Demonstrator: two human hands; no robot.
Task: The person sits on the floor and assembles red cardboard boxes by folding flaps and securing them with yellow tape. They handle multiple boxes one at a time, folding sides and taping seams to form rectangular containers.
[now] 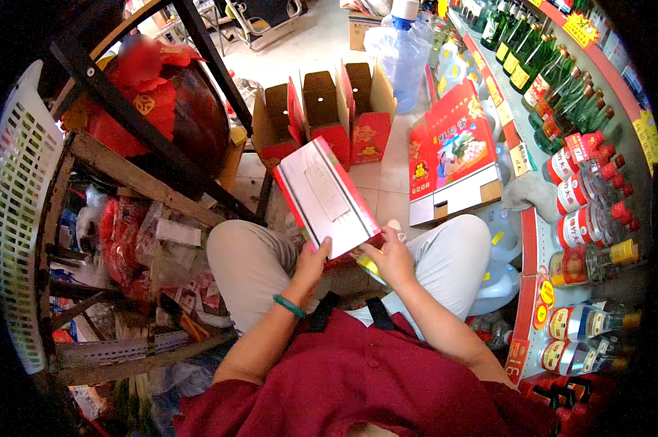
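A cardboard carton (325,193) with a white face, red edges and a slot-like outline in the middle is tilted above my knees. My left hand (313,264) grips its near left edge, thumb on the white face. My right hand (391,258) is closed at its near right corner; some of its fingers are hidden. Something yellow shows just below that hand, too covered to name. Past the carton, open red boxes (369,138) with brown insides stand in a row on the floor. A flattened red printed carton (452,156) leans by my right knee.
Shelves of glass bottles (525,69) and red-labelled bottles (573,193) run along my right. A large blue water jug (405,65) stands beyond the boxes. To my left are a wooden rack (143,357), a white plastic basket (23,218) and a big dark jar (198,120) with red cloth.
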